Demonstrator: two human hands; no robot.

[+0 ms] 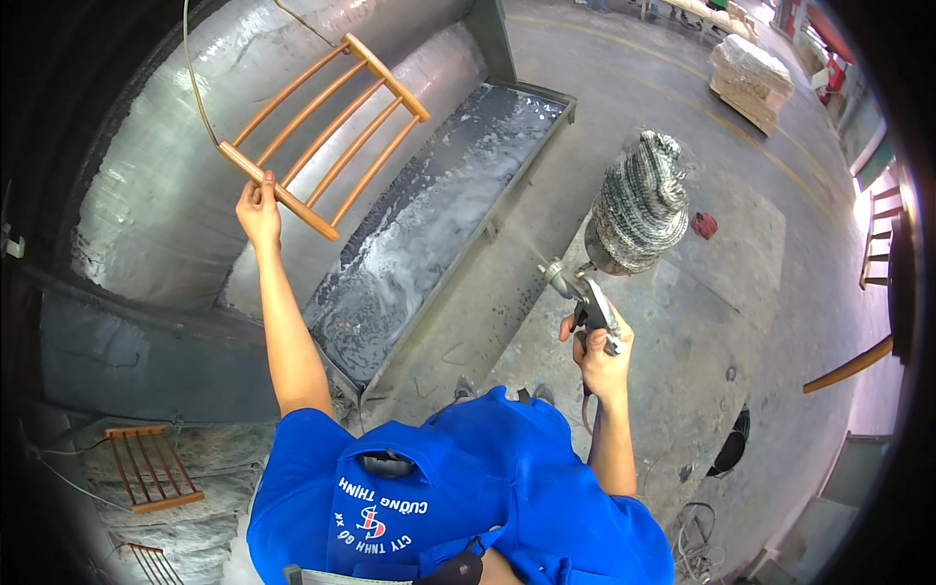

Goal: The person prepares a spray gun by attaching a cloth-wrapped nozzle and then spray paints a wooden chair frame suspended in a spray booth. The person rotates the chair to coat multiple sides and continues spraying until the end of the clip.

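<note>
My left hand pinches the near rail of a light brown wooden chair back, a curved frame with several thin spindles. Thin wires at its ends hold it up, tilted, before a sheet-metal booth wall. My right hand is wrapped around the grip of a metal spray gun, its nozzle pointing left toward the booth. Just beyond the gun is a dark metal pot under a grey-and-white knitted cover; it appears joined to the gun, though the joint is partly hidden.
A long trough of murky, foamy water runs along the booth's foot. Two more slatted chair backs, one brown, hang at lower left. A red scrap and coiled hose lie on the floor; a wrapped stack stands farther back; wooden chair parts are at right.
</note>
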